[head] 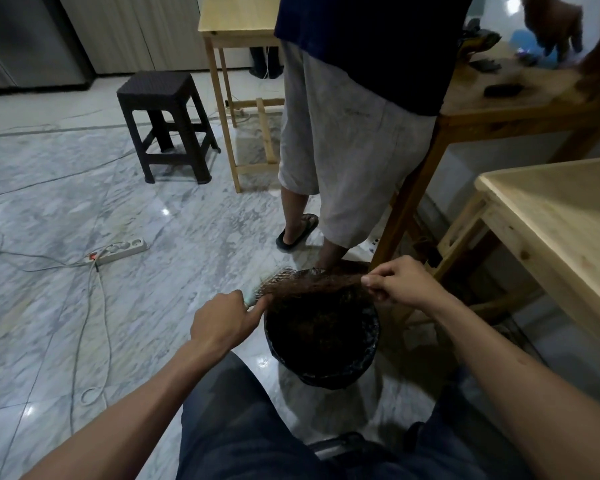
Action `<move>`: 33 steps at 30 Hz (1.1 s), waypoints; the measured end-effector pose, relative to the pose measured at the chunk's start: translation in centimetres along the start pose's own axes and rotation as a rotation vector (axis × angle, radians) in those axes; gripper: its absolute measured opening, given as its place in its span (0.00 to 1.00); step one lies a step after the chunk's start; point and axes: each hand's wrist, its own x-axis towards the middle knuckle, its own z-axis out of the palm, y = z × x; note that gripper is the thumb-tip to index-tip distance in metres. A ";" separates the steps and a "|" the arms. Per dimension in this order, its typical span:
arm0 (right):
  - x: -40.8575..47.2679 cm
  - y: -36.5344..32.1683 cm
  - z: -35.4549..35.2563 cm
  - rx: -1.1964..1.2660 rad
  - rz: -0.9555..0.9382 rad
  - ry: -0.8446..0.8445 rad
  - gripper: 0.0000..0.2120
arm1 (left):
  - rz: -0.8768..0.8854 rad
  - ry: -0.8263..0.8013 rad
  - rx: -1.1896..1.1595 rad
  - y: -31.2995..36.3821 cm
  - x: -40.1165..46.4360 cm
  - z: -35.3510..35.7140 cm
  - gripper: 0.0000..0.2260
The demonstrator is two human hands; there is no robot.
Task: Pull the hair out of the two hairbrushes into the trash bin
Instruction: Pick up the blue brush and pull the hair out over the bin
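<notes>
Left hand (222, 320) grips hairbrush (274, 280), handle hidden; right hand (399, 282) pinches hair (312, 284).

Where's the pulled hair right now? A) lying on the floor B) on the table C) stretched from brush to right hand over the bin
C: the hair spans from the hairbrush in the left hand to the right hand, above the trash bin.

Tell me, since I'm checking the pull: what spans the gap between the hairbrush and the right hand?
In the head view, a stretched clump of brown hair runs from the hairbrush in the left hand to the pinching right hand, above the trash bin.
</notes>
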 end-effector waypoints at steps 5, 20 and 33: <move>0.8 0.1 1.4 -0.175 0.073 -0.203 0.27 | 0.093 0.040 -0.021 2.4 -0.2 -0.4 0.31; 1.2 1.2 1.9 -0.118 0.063 0.088 0.07 | 0.087 0.096 -0.166 4.5 0.5 -3.1 0.29; 1.8 -0.6 1.7 0.019 -0.021 -0.256 0.41 | 0.111 0.064 -0.176 5.8 0.1 -3.0 0.29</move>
